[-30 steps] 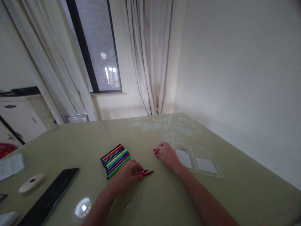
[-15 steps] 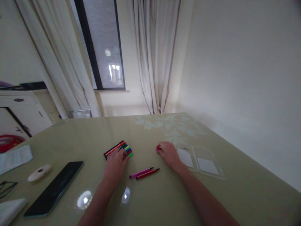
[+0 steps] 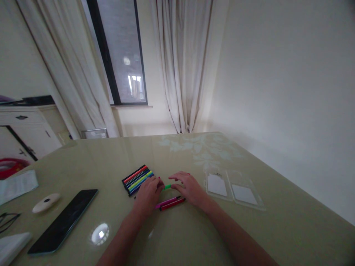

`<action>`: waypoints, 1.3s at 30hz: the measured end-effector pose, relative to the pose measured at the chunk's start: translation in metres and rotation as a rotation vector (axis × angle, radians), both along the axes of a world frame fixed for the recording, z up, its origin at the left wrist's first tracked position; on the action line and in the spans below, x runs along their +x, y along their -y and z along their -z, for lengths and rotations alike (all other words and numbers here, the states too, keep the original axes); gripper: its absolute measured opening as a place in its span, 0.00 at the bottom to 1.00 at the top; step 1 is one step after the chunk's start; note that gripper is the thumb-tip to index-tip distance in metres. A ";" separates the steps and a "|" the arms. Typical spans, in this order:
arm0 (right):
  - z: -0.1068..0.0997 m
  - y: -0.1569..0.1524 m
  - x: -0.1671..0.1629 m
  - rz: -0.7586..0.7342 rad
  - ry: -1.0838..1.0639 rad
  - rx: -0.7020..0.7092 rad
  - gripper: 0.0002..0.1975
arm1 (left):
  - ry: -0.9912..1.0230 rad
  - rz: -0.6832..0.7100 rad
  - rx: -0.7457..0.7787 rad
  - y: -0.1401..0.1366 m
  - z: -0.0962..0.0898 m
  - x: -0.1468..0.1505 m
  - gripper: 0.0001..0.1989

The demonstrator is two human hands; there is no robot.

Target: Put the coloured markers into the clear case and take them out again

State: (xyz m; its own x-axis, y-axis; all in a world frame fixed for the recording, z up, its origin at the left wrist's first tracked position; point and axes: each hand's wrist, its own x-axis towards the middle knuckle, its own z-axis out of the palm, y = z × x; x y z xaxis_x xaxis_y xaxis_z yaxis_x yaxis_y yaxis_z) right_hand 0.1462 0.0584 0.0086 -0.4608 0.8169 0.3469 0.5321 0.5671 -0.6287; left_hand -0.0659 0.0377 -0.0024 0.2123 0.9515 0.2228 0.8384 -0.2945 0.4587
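My left hand (image 3: 149, 192) is closed around a green marker (image 3: 167, 187), whose bright end sticks out to the right between the two hands. My right hand (image 3: 190, 186) faces it with thumb and fingers apart, the thumb tip at or very near that green end. Left of my left hand lies a row of coloured markers (image 3: 138, 179), side by side, partly covered by the hand. Just below the hands rest a pink marker (image 3: 166, 203) and a red marker (image 3: 172, 204) without caps on their dark tips; my left hand hides part of the pink one.
An open clear plastic case (image 3: 230, 195) with white inserts lies on the table right of my right hand. At the left are a dark phone (image 3: 63, 221), a white oval object (image 3: 46, 203), glasses (image 3: 8, 221) and a paper sheet (image 3: 18, 186). A wall borders the right side.
My left hand has moved right from the marker row, bringing the green marker with it. My right hand has shifted left and opened; the pink cap it pinched is no longer plainly visible.
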 end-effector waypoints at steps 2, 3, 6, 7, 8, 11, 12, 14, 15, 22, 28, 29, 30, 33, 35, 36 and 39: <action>0.001 0.001 -0.002 -0.007 0.046 -0.017 0.13 | -0.019 0.003 -0.020 0.001 0.000 0.004 0.07; 0.002 0.001 -0.003 -0.002 0.074 -0.021 0.13 | -0.032 0.001 -0.036 0.001 0.001 0.005 0.07; 0.005 0.001 -0.004 0.004 0.119 -0.030 0.13 | -0.065 -0.008 -0.057 -0.001 0.006 0.005 0.08; 0.006 0.001 -0.005 0.005 0.123 -0.033 0.12 | -0.067 -0.004 -0.049 -0.001 0.008 0.006 0.09; 0.008 0.001 -0.006 0.010 0.130 -0.035 0.12 | -0.059 0.001 -0.039 -0.002 0.010 0.007 0.09; 0.014 0.000 -0.011 0.051 0.180 -0.040 0.09 | -0.010 0.010 -0.022 -0.002 0.013 0.010 0.10; 0.016 0.000 -0.012 0.070 0.193 -0.044 0.08 | 0.010 0.011 -0.019 -0.002 0.013 0.011 0.11; 0.017 -0.003 -0.011 0.094 0.177 -0.063 0.07 | 0.060 0.027 -0.020 -0.001 0.011 0.011 0.11; 0.015 -0.004 -0.010 0.091 0.147 -0.078 0.06 | 0.091 0.043 -0.023 0.000 0.009 0.010 0.10; -0.015 -0.008 0.015 -0.060 -0.109 -0.079 0.06 | 0.274 0.115 -0.008 0.004 -0.011 0.014 0.11; -0.027 -0.006 0.027 -0.082 -0.137 -0.039 0.07 | 0.328 0.141 -0.033 0.007 -0.017 0.020 0.11; -0.028 -0.006 0.028 -0.082 -0.131 -0.029 0.07 | 0.329 0.145 -0.033 0.007 -0.017 0.021 0.11; -0.029 -0.005 0.028 -0.081 -0.126 -0.017 0.07 | 0.328 0.146 -0.030 0.007 -0.017 0.021 0.11; -0.031 -0.002 0.026 -0.078 -0.115 0.008 0.06 | 0.304 0.142 -0.012 0.010 -0.018 0.024 0.12; -0.031 -0.001 0.027 -0.077 -0.118 0.012 0.06 | 0.278 0.137 -0.001 0.011 -0.020 0.025 0.12; -0.031 -0.002 0.028 -0.076 -0.123 0.013 0.07 | 0.260 0.133 0.004 0.012 -0.021 0.024 0.12; -0.028 -0.008 0.040 -0.007 -0.162 0.035 0.08 | 0.214 0.051 0.038 0.010 -0.023 0.014 0.12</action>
